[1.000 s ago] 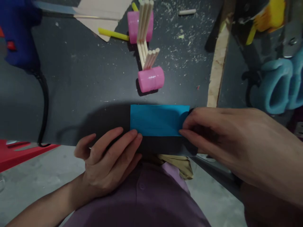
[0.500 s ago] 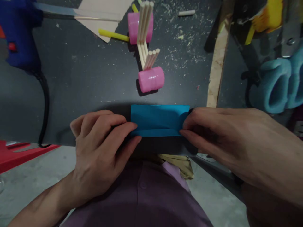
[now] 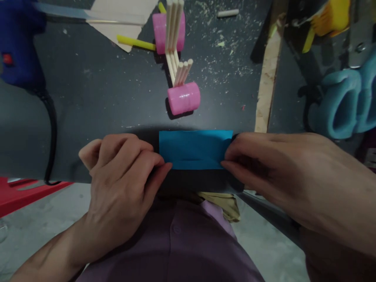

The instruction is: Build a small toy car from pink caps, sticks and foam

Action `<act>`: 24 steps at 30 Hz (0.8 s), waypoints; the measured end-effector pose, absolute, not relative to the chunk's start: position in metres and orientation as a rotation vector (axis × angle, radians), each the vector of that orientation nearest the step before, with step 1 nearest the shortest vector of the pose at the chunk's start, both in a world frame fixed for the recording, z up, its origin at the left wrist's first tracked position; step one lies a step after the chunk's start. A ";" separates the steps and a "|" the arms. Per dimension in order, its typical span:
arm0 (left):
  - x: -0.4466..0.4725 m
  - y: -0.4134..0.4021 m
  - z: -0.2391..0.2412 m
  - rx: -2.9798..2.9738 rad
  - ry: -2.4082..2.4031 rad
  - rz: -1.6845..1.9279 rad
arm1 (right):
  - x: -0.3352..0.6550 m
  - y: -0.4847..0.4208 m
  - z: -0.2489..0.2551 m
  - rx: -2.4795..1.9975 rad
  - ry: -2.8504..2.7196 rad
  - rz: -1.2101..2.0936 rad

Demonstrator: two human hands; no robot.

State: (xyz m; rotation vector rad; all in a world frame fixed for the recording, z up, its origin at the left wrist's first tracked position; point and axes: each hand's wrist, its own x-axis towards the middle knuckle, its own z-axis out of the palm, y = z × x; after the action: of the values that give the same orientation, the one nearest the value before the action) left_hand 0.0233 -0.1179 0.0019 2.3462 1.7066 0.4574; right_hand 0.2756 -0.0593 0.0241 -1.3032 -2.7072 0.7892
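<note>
A rectangle of blue paper (image 3: pixel 195 145) lies at the front edge of the dark table, a narrow strip folded up along its near side. My left hand (image 3: pixel 126 172) pinches the left end of that fold between thumb and forefinger. At the opposite end, my right hand (image 3: pixel 264 164) grips the fold the same way, its other fingers curled under and partly hidden. Just beyond the paper sits a pink cylinder (image 3: pixel 184 98) joined to pale round sticks (image 3: pixel 174 29), with a second pink cylinder (image 3: pixel 160 33) behind.
On the left is a blue glue gun (image 3: pixel 22 51) with a black cord (image 3: pixel 53 129). A wooden strip (image 3: pixel 266 90), scissors with light-blue handles (image 3: pixel 337 103) and a yellow tool (image 3: pixel 331 19) lie right. A yellow stick (image 3: pixel 135 42) and a white stick (image 3: pixel 228 13) are further back.
My left thumb and forefinger have closed together on the left end of the fold. My right hand keeps its pinch. The view has shifted slightly.
</note>
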 end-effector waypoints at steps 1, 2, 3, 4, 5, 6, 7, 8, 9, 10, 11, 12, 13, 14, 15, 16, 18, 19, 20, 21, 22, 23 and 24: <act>0.024 -0.119 0.002 2.338 1.714 0.448 | 0.275 -0.059 0.024 -1.310 -2.698 0.797; 0.024 -0.120 0.002 2.324 1.728 0.442 | 0.275 -0.060 0.023 -1.315 -2.692 0.803; 0.024 -0.121 0.002 2.310 1.747 0.444 | 0.275 -0.060 0.023 -1.318 -2.690 0.806; 0.024 -0.122 0.001 2.298 1.761 0.449 | 0.275 -0.060 0.023 -1.321 -2.692 0.805; 0.025 -0.123 0.001 2.293 1.766 0.458 | 0.275 -0.059 0.023 -1.315 -2.693 0.804; 0.025 -0.124 0.000 2.291 1.769 0.466 | 0.275 -0.059 0.023 -1.312 -2.696 0.807; 0.025 -0.124 0.000 2.291 1.769 0.474 | 0.275 -0.059 0.023 -1.311 -2.695 0.810; 0.025 -0.124 -0.001 2.294 1.768 0.485 | 0.275 -0.059 0.023 -1.311 -2.691 0.811; 0.025 -0.124 -0.002 2.296 1.763 0.495 | 0.275 -0.060 0.023 -1.314 -2.688 0.812; 0.025 -0.124 -0.003 2.308 1.749 0.512 | 0.275 -0.060 0.023 -1.316 -2.683 0.805; 0.024 -0.124 -0.004 2.329 1.724 0.533 | 0.276 -0.061 0.023 -1.319 -2.682 0.801; 0.023 -0.125 -0.006 2.357 1.683 0.559 | 0.276 -0.061 0.023 -1.322 -2.683 0.801; 0.022 -0.125 -0.007 2.393 1.628 0.583 | 0.276 -0.061 0.022 -1.322 -2.684 0.806; 0.019 -0.126 -0.008 2.436 1.568 0.609 | 0.276 -0.061 0.022 -1.328 -2.686 0.814; 0.017 -0.127 -0.009 2.483 1.519 0.642 | 0.276 -0.061 0.021 -1.332 -2.685 0.818; 0.014 -0.129 -0.010 2.533 1.481 0.662 | 0.276 -0.060 0.021 -1.334 -2.684 0.821; 0.009 -0.132 -0.010 2.644 1.425 0.654 | 0.277 -0.059 0.022 -1.332 -2.684 0.824; 0.007 -0.134 -0.010 2.696 1.403 0.622 | 0.277 -0.058 0.023 -1.322 -2.688 0.834; 0.005 -0.136 -0.009 2.737 1.387 0.585 | 0.276 -0.059 0.026 -1.314 -2.693 0.847; 0.004 -0.138 -0.007 2.765 1.373 0.538 | 0.275 -0.060 0.030 -1.310 -2.685 0.843; 0.003 -0.140 -0.006 2.789 1.354 0.507 | 0.273 -0.063 0.033 -1.359 -2.655 0.810; 0.003 -0.142 -0.005 2.801 1.347 0.498 | 0.270 -0.068 0.037 -1.419 -2.608 0.781; 0.003 -0.145 -0.004 2.800 1.345 0.487 | 0.265 -0.075 0.039 -1.479 -2.549 0.722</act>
State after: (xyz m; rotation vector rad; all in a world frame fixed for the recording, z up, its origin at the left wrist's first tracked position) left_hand 0.0027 -0.1445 -0.0045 2.8002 1.3453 0.4867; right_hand 0.2654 -0.0747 0.0394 -1.4792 -2.5490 0.7219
